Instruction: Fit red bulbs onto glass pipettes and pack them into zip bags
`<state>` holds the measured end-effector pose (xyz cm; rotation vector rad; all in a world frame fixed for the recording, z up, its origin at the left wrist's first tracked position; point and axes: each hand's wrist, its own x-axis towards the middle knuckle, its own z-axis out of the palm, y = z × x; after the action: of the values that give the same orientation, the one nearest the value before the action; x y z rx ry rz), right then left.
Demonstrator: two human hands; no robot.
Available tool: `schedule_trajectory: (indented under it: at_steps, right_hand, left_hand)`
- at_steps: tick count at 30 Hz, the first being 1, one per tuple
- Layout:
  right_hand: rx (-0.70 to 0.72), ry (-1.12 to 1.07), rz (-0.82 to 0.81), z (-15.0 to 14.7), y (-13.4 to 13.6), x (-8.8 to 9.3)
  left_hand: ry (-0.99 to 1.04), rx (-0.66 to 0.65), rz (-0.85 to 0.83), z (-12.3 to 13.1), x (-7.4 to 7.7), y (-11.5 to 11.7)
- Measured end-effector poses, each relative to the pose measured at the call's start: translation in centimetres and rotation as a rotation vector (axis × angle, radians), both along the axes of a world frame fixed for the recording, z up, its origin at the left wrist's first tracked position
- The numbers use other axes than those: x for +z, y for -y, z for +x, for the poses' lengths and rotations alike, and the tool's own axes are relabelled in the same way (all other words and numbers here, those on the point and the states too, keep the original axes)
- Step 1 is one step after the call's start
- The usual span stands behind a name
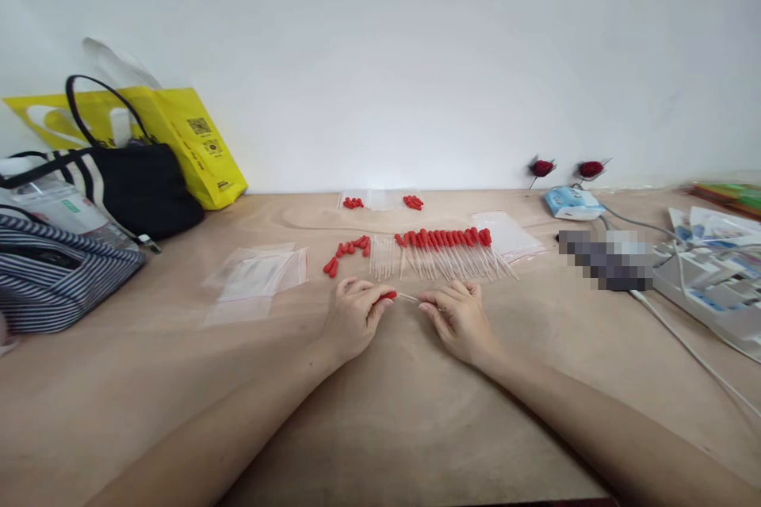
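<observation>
My left hand (pixel 353 313) pinches a small red rubber cap (pixel 388 295) at the end of a thin clear glass tube (pixel 407 298). My right hand (pixel 456 315) pinches the other end of that tube. Both hands rest on the wooden table (pixel 380 412). Just beyond them lies a row of several finished droppers with red caps (pixel 443 239). To its left lie bare clear tubes (pixel 381 255) and a scatter of loose red caps (pixel 348 249).
Clear plastic bags (pixel 257 276) lie at the left, another (pixel 508 234) right of the droppers. A black bag (pixel 139 186), a yellow bag (pixel 190 139) and a striped bag (pixel 53 273) stand far left. Cables, a power strip (pixel 707 289) and a blue-white box (pixel 574 202) sit right.
</observation>
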<state>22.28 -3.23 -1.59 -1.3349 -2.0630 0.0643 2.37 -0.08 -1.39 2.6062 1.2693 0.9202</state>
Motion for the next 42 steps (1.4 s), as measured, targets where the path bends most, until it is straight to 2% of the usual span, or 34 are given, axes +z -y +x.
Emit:
schedule_trajectory:
  at_steps: [9,18,28,42]
  right_hand:
    - [-0.011,-0.011,0.009,-0.2,0.2,0.2]
    - [0.177,-0.007,0.005,-0.2,0.2,-0.1]
    - [0.279,0.177,0.200,0.7,-0.1,0.1]
    - [0.293,0.123,0.118,-0.4,0.1,-0.5]
  left_hand:
    - [-0.004,0.008,0.003,0.1,0.0,0.1]
    - [0.024,-0.023,0.018,0.0,-0.2,0.3]
    - [-0.062,-0.178,0.026,-0.1,0.4,1.1]
    - [-0.066,-0.240,0.100,0.2,0.3,1.4]
